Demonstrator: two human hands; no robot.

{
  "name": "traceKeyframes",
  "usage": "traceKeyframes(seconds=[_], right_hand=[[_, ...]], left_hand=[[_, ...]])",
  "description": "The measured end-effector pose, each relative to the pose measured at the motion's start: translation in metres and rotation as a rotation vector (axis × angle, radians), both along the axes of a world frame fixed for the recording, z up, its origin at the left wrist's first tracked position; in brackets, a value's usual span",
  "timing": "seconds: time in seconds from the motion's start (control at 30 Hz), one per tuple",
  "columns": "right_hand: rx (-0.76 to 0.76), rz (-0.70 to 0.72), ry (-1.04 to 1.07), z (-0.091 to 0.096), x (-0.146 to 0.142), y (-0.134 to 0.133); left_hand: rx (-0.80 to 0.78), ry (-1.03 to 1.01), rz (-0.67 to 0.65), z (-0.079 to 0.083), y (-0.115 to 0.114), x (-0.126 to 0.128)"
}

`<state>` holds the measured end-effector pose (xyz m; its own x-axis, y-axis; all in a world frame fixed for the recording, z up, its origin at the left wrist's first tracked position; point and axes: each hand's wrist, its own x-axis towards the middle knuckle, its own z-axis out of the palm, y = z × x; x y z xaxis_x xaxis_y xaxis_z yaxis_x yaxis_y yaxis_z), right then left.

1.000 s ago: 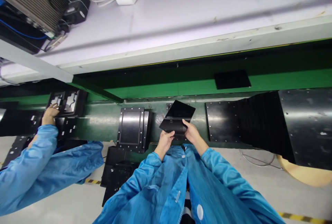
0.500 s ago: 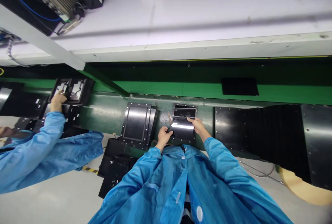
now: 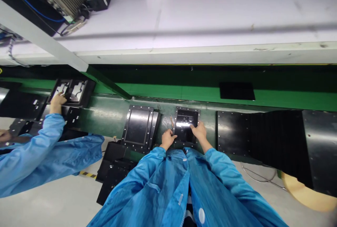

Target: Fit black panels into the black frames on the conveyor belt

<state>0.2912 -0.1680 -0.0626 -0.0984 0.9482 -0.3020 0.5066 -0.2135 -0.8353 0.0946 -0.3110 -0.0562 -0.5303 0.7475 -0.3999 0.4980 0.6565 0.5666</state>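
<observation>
A dark, glossy panel [image 3: 186, 133] lies inside a black jig plate [image 3: 177, 113] that has pale dots along its border. My right hand [image 3: 200, 132] is at the plate's right edge, its thumb on the panel's face and its other fingers bent at the rim. By the lower left edge, my left hand [image 3: 167, 139] touches the plate with thumb and fingers apart. A thin tool, perhaps tweezers [image 3: 172, 121], lies just left of the plate. Further left, a framed black plate [image 3: 139, 124] rests on a similar one.
A co-worker's hand [image 3: 58, 101] works at a black tray [image 3: 86, 93] on the left. Black sheets [image 3: 113, 178] jut out past the bench's front edge. Black plates [image 3: 233, 128] extend to the right. Above the bench, a white shelf [image 3: 197, 53] carries electronics and cables. A flat black piece [image 3: 237, 91] stands at the back.
The panel's front part looked curved and bright; now the panel looks flat within the plate. My right hand has shifted slightly down along the right edge. The view has tilted a little.
</observation>
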Motion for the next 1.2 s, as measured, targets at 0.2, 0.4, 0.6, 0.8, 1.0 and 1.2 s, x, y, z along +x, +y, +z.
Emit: traceKeyframes(seconds=[0.2,0.4,0.6,0.8,1.0,1.2], right_hand=[[-0.171,0.227,-0.531,-0.001,0.043,-0.042],[-0.175,0.254,-0.543,-0.018,0.071,-0.061],[-0.211,0.303,-0.515,-0.026,0.092,-0.069],[-0.340,0.299,-0.600,-0.026,0.085,-0.052],[-0.345,0.368,-0.638,-0.020,0.084,-0.051],[-0.169,0.560,-0.648,-0.005,0.086,-0.029]], left_hand=[[-0.208,0.119,-0.128,0.006,0.004,0.002],[-0.262,0.131,-0.319,0.006,-0.001,0.017],[-0.369,0.120,-0.290,0.009,-0.005,0.029],[-0.413,0.063,-0.179,0.014,0.006,0.034],[-0.389,0.094,-0.214,0.013,-0.002,0.034],[-0.394,0.137,-0.289,0.016,0.020,0.019]])
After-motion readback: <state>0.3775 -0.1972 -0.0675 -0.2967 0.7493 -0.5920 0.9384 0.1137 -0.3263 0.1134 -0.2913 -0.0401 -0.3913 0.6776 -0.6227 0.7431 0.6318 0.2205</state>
